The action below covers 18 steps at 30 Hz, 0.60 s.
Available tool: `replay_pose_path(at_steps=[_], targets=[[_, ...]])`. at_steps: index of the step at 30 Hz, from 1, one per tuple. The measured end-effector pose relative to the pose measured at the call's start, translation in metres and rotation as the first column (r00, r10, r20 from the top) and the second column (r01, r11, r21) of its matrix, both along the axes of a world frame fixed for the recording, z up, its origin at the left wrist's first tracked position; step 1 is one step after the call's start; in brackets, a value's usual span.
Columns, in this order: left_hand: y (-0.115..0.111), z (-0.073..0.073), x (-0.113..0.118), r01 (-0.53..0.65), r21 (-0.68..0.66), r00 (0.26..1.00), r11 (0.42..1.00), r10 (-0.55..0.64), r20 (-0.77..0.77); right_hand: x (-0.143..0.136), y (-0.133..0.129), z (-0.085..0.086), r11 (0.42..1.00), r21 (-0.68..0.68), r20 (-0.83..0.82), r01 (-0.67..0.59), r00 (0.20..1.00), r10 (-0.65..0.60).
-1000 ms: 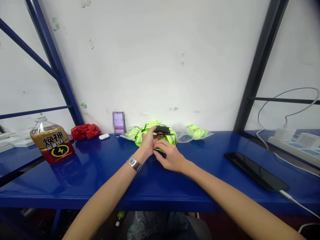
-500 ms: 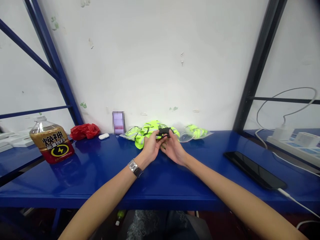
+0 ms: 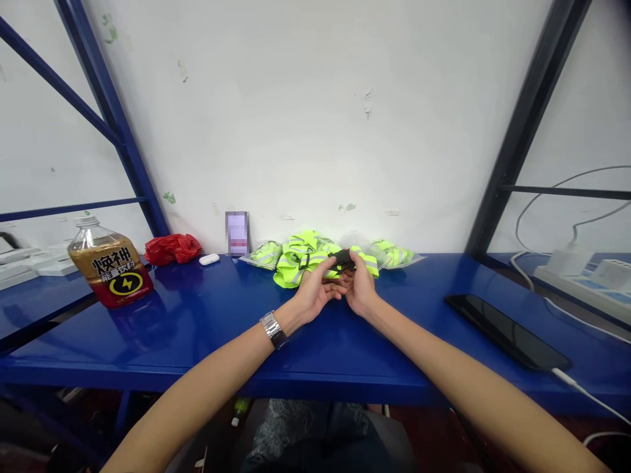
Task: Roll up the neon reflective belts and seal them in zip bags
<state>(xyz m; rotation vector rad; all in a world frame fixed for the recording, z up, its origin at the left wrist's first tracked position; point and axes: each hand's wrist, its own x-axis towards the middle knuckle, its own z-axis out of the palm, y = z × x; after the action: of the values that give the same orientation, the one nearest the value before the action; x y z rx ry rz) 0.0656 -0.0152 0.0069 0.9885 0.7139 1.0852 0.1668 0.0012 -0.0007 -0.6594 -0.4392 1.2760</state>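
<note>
A black piece [image 3: 344, 261], perhaps a buckle or strap, is held between both hands at the centre of the blue table. My left hand [image 3: 315, 289], below a silver wristwatch [image 3: 274, 330], grips its left side with thumb and fingers. On its right side my right hand [image 3: 361, 284] pinches it. Crumpled yellow-green fabric with grey reflective bands [image 3: 298, 259] lies behind and around the hands. Clear bags with similar yellow-green fabric rest on either side, one on the left [image 3: 266, 255] and one on the right [image 3: 394, 255].
A large drink bottle [image 3: 116, 266], a red plastic bag [image 3: 172, 249], a white case [image 3: 209, 259] and an upright phone [image 3: 238, 234] stand or lie left. To the right are a black phone [image 3: 510, 333] on a cable and a power strip [image 3: 586, 286]. The wall is behind.
Both hands have shifted slightly right with the black piece, and more of the yellow-green fabric shows on the left and at the right hand. The camera view has tilted and moved a little.
</note>
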Motion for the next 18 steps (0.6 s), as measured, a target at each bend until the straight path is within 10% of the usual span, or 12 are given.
replay_pose_path(at_steps=[4,10,18], targets=[[0.001,-0.018,-0.004,0.23,0.207,0.92,0.951,-0.143,-0.365,0.001,-0.004,0.002,0.996,-0.056,-0.034,-0.065,0.997,0.064],[0.0,-0.022,0.011,-0.109,0.526,0.962,0.844,0.223,-0.158,0.0,-0.004,0.002,0.968,0.186,-0.039,-0.171,0.983,0.181],[0.015,-0.001,0.01,-0.391,0.155,0.91,0.907,0.354,0.217,-0.008,-0.007,-0.006,0.983,0.108,0.06,-0.149,0.988,0.143]])
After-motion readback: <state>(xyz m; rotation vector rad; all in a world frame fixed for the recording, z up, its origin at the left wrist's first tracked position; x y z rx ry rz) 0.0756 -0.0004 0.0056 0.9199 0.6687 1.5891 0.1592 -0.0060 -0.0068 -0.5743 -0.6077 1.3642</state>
